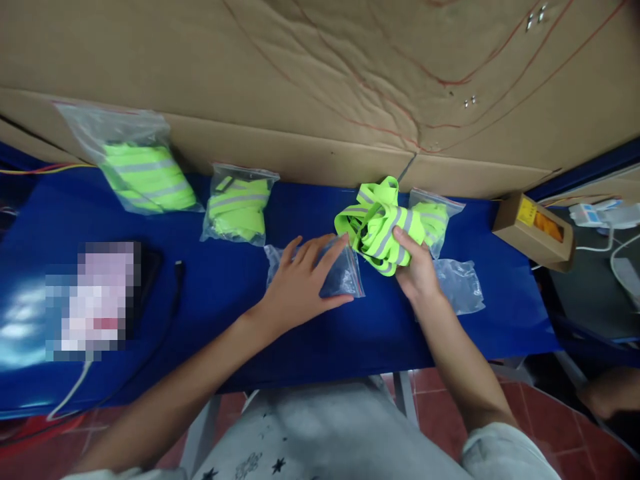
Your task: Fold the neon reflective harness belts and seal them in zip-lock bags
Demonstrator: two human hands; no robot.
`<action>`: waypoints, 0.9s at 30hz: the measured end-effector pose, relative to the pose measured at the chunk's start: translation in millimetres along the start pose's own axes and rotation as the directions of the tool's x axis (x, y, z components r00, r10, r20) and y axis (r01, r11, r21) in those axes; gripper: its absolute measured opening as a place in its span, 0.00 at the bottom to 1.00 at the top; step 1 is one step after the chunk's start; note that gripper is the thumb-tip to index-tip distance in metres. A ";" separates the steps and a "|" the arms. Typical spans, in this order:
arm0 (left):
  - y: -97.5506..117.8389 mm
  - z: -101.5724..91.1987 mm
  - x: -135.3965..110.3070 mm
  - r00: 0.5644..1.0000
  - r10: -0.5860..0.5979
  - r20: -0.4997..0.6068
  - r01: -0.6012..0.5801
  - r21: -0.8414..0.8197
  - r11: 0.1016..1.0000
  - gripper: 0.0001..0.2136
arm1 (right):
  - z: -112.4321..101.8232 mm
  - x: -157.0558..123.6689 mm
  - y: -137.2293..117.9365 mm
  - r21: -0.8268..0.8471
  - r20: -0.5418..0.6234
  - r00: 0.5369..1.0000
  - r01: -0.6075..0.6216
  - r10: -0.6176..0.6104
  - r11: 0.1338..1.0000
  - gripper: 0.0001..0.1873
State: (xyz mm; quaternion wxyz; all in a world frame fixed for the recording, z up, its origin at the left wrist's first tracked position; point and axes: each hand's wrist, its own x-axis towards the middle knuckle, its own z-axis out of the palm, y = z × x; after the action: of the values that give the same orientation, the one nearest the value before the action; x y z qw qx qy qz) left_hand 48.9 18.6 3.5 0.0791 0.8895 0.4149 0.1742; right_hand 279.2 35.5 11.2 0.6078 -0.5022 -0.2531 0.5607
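My right hand [415, 267] grips a bundled neon-yellow reflective strap [385, 230] with grey stripes, its loops hanging out to the left. My left hand [305, 277] is spread, fingers apart, over a clear zip bag [340, 275] lying flat on the blue table [300, 353]. The fingertips seem to rest at the bag's zip edge; whether they press on it I cannot tell. Behind the bundle, a bagged neon-yellow strap [435, 220] is partly hidden. Another clear bag [459, 287] lies beside my right wrist, partly covered by it.
Two filled bags, a large one [150, 177] and a smaller one [239, 207], lean near the cardboard wall [200, 73]. A blurred-out device [100, 293] with a cable sits at left. A small cardboard box [533, 233] stands at right. Someone's arm [613, 393] shows at far right.
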 end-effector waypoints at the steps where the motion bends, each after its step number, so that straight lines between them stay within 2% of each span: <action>1: -3.3 -0.5 -1.6 0.999 -0.009 -0.044 0.009 0.002 1.000 0.48 | -1.0 -2.3 1.9 -0.007 0.018 0.999 -0.042 0.042 0.999 0.29; 5: -10.5 2.8 -5.2 0.984 0.014 -0.176 -0.008 0.030 1.000 0.46 | -4.1 -10.9 4.6 -0.163 0.099 0.986 -0.114 0.132 0.980 0.30; 9: -12.3 5.7 -7.4 0.976 0.037 -0.217 -0.024 0.060 0.998 0.44 | -8.4 -14.2 3.8 -0.389 0.126 0.978 -0.106 0.166 0.915 0.28; 14: -11.2 7.7 -8.8 0.987 0.046 -0.157 -0.040 0.042 0.998 0.43 | -9.2 -17.4 3.7 -0.568 0.185 0.975 0.001 0.126 0.823 0.27; 18: -9.3 8.9 -9.3 0.997 -0.002 -0.075 -0.001 -0.041 0.999 0.53 | -2.5 -23.8 1.9 -0.629 0.253 0.967 0.173 -0.011 0.758 0.28; 20: -8.6 9.7 -9.6 0.999 -0.008 -0.051 0.004 -0.080 0.997 0.51 | -0.1 -26.4 1.7 -0.657 0.286 0.957 0.236 -0.053 0.716 0.30; 24: -4.6 14.1 -9.8 0.999 0.007 -0.053 -0.012 -0.086 0.996 0.45 | 1.2 -29.3 7.0 -0.713 0.311 0.949 0.272 -0.055 0.646 0.26; 27: -0.3 17.0 -9.1 0.998 0.030 -0.058 -0.032 -0.031 0.999 0.47 | 1.7 -31.3 13.2 -0.723 0.368 0.929 0.309 -0.034 0.617 0.25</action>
State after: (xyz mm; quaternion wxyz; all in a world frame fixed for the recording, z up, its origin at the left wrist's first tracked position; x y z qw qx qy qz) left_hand 49.7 11.9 -14.6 0.0785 0.8890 0.4005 0.2075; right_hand 264.5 5.0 8.0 0.3372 -0.5884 -0.6098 0.4102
